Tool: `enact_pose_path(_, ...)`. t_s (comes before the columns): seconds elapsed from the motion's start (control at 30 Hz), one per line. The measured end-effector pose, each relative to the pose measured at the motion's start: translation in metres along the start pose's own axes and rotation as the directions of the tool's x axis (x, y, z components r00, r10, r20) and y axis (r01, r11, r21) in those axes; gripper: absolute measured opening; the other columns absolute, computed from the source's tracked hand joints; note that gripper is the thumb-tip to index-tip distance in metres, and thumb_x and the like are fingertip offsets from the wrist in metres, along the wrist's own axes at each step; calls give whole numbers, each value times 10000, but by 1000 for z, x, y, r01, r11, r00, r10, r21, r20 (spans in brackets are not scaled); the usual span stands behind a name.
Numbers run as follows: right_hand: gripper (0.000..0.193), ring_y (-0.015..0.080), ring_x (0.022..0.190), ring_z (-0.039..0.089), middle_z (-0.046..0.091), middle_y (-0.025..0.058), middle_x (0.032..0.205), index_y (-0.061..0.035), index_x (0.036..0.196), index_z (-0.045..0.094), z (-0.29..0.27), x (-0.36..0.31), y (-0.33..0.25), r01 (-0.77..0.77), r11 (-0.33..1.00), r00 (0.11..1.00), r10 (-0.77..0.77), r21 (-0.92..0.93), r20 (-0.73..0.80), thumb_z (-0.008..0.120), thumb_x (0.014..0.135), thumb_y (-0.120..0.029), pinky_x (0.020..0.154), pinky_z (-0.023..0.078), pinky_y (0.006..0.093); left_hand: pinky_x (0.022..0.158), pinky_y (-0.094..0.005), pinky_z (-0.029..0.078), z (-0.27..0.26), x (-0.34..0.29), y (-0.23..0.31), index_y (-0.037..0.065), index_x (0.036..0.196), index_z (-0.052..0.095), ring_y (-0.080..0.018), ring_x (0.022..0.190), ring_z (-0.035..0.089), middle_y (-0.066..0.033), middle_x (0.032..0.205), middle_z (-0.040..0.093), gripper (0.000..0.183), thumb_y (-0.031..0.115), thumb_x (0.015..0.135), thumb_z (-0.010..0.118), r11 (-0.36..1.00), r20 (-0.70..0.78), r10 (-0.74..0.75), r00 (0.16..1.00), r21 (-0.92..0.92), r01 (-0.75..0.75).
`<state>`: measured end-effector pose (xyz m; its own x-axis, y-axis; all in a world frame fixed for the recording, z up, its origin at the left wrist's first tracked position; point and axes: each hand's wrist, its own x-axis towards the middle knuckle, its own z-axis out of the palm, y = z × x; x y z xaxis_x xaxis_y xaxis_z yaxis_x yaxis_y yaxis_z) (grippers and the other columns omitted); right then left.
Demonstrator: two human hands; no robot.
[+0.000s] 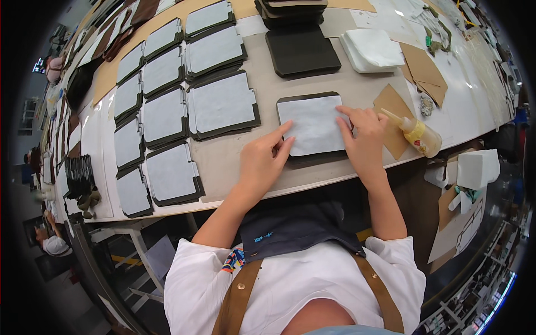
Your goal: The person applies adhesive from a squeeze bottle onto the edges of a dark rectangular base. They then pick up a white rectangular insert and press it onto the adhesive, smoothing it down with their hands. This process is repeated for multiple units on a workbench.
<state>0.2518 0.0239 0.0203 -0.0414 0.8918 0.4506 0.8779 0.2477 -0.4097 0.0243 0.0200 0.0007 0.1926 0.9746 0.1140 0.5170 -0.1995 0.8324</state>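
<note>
workshop space, curved by the wide lens, is spread around a long table, by which a dark apron and a white shirt are worn. near the table's front edge, a white sheet is laid on a dark panel, whose border is seen along the far edge. the sheet is touched from both sides: its left edge by the thumb and forefinger of the left hand, its right edge by the fingertips of the right hand. both hands are held open, the fingers spread, with nothing clasped in either. to the left, white-topped stacks are set out in rows. beyond the panel, a black stack is placed, with a white stack just to its right. beside the right hand, a brown card is partly covered by a yellowish bottle, its nozzle pointed toward that hand. at the far left, another person is seen, small and distorted.
</note>
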Motion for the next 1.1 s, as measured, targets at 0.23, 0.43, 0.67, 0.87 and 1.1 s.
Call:
enact_pose_path(0.23,158,195,715,517,587,20,713,-87,1035,744,2,-1,2,3,1000,1000,-3,4,-24,730,879,-105,812,338,364,542,-265,419,0,0,1,81,1283,712,-98,545,500,-28,649,579,356,114,929,723,1000,4,-5,1000,-5,5)
enact_pose_path(0.43,154,188,687,490,543,16,679,-91,1035,749,3,-1,3,9,1000,1000,-9,5,-25,727,883,-104,803,332,360,564,-317,465,-1,1,3,76,1261,718,-186,550,571,-96,686,651,358,138,909,739,1000,14,-20,1000,12,20)
enact_pose_path(0.67,154,208,742,542,613,17,733,-87,1007,726,2,0,2,12,1000,1000,-12,-18,4,741,854,-97,809,342,377,558,-326,463,-4,0,5,76,1261,716,-194,544,568,-91,678,647,356,143,912,734,999,18,-17,1000,37,16)
enact_pose_path(0.87,239,223,879,548,613,34,911,-106,1089,704,3,-3,10,-19,999,999,22,-51,47,750,855,-124,843,343,387,550,-259,402,-16,1,8,94,1256,722,-93,574,492,-24,668,583,351,95,905,727,994,73,-26,997,110,18)
enact_pose_path(1.1,582,278,1358,459,523,131,1432,-55,1432,517,0,3,9,103,992,990,-97,-66,98,702,921,-263,1131,292,481,1058,-446,418,-16,22,1,61,1407,575,-330,1311,507,-164,1434,536,471,169,955,655,835,29,361,932,435,-337)
